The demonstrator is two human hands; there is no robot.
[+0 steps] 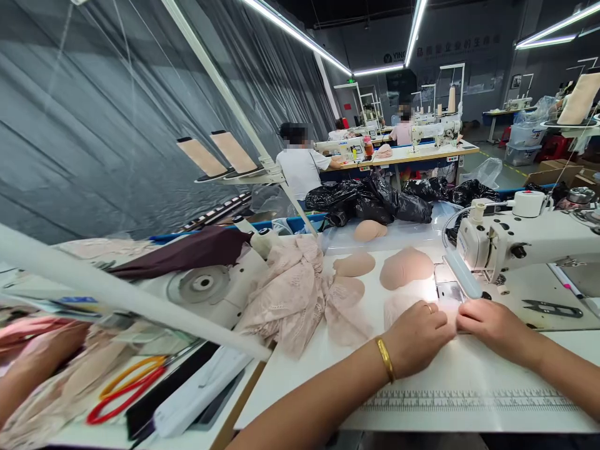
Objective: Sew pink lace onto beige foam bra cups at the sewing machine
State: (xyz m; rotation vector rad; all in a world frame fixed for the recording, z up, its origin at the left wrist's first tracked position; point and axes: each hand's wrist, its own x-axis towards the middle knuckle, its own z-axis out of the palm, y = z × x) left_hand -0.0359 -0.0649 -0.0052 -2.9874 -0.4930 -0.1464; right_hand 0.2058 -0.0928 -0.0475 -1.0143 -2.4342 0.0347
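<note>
My left hand (pixel 419 339) is closed with its fingertips on a sheer pale pink fabric piece (pixel 397 307), in front of the lit needle area of a white sewing machine (pixel 529 240). Just to its right, my right hand (pixel 491 326) pinches the same sheer material, mostly hidden under the fingers. Both hands rest low, near the metal needle plate (pixel 450 291). Beyond my left hand lie a beige moulded cup (pixel 407 269) and a smaller cup (pixel 355 264). Pale pink lace fabric (pixel 290 290) is heaped to their left.
Thread snips (pixel 553 309) lie on the machine bed at right. A ruler strip (pixel 464 400) runs along the front of the table. At left are red and orange scissors (pixel 126 389), a white pole (pixel 135 300) and a co-worker's arm (pixel 42 365). Black plastic bags (pixel 370 199) lie behind.
</note>
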